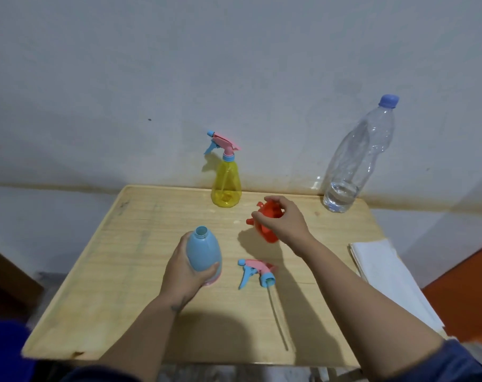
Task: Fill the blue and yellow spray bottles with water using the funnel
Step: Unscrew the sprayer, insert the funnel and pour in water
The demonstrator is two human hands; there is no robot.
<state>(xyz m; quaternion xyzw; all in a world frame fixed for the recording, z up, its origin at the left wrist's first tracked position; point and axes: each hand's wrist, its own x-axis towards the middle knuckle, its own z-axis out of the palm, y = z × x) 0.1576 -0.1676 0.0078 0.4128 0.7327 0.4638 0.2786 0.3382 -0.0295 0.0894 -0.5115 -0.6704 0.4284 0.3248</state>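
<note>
Left hand (183, 274) wraps its fingers round the lower body of the blue spray bottle (204, 250), holding it upright near the middle of the wooden table (118, 285) with its open neck pointing up. Just to the right of it, on the near half of the tabletop, lies the bottle's unscrewed trigger head (255, 271), on its side, its clear dip tube trailing toward the near edge. Farther back and to the right, the right hand (282, 219) curls its fingers over the red funnel (267, 224), apparently gripping it by the wide end; the funnel sits a short way beyond and to the right of the blue bottle's mouth, not yet over it. The step in hand looks to be seating the funnel: it would go best with the spout lowered straight into the neck while the left hand keeps the bottle steady and vertical, so nothing tips when water follows. At the far edge of the table stands the yellow spray bottle (226, 186), trigger head still screwed on. At the far right corner stands a clear water bottle (355, 161), capped in blue, with only a little water at its base. A folded white cloth (380, 268) lies off the right edge.
</note>
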